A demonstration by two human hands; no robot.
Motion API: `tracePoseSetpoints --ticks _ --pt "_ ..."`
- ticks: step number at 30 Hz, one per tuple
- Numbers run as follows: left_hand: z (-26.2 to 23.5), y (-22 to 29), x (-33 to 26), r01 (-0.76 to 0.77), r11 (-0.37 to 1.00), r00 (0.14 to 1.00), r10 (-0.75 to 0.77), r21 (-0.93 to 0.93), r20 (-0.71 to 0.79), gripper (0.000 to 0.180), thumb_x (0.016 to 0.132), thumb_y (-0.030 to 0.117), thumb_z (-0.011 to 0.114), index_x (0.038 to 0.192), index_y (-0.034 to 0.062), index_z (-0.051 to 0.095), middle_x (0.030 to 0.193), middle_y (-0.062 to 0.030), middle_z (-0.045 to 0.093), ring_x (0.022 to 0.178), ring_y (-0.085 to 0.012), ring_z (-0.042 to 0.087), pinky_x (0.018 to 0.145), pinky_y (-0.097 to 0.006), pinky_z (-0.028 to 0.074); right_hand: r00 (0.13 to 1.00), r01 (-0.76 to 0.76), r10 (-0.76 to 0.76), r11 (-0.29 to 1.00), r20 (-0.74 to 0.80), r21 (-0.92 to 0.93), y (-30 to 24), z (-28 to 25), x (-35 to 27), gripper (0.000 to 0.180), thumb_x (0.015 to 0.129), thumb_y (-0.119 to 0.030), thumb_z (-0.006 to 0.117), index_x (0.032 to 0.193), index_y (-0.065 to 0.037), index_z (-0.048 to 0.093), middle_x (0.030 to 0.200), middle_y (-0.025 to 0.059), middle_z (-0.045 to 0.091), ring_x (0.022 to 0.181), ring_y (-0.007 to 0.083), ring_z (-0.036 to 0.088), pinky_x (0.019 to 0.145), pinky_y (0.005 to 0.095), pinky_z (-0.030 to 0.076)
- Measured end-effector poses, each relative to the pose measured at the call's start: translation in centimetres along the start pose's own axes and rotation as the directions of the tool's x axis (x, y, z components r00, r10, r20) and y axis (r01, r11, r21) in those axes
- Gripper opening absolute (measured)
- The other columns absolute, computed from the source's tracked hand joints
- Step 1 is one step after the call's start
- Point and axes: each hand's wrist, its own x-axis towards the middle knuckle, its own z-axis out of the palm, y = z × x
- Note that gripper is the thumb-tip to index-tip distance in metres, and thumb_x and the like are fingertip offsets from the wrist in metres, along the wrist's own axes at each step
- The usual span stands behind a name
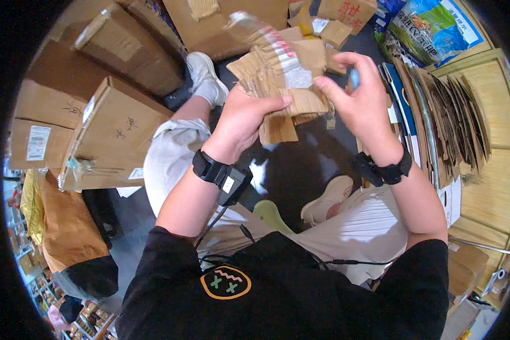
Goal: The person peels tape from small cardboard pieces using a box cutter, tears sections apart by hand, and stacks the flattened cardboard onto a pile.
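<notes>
A crumpled, partly opened cardboard box with torn flaps is held up in front of me. Along its left side runs a wrinkled strip of clear tape with red print. My left hand grips the near left edge, thumb lying on top of the cardboard. At the box's right side, my right hand has its fingers curled and its thumb tip close to the cardboard. A small blue object shows between those fingers; most of it is hidden, so its kind is unclear. Both wrists wear black straps with small devices.
Large cardboard boxes stand at the left. Smaller cartons lie beyond my hands. Flattened cardboard sheets are stacked upright at the right, beside a wooden panel. A blue-green plastic bag sits far right. An orange-brown sack is lower left.
</notes>
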Motion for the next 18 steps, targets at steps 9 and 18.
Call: tracePoseSetpoints --ticks 9,18 --pt "4.9 2.6 -0.3 0.051 0.943 0.999 -0.052 -0.329 0.005 0.037 0.098 0.011 0.050 0.133 -0.0006 0.043 0.128 -0.0165 0.057 0.113 -0.0306 0.060 0.097 -0.044 0.051 0.996 -0.085 0.083 0.988 0.025 0.131 -3.4 -6.2 -1.5 0.036 0.076 -0.032 0.078 0.094 -0.004 0.065 0.083 0.0095 0.064 0.076 0.0212 0.063 0.069 0.0327 0.051" --pt "9.7 6.3 -0.9 0.072 0.969 0.990 -0.099 -0.237 -0.102 0.035 0.103 0.024 0.042 0.132 0.0056 0.047 0.129 -0.0127 0.057 0.115 -0.0273 0.058 0.100 -0.043 0.048 0.987 -0.159 0.150 0.876 0.057 0.455 -0.9 -5.5 0.5 0.030 0.084 -0.025 0.064 0.098 0.001 0.067 0.077 0.0099 0.066 0.072 0.0167 0.061 0.068 0.0312 0.048"
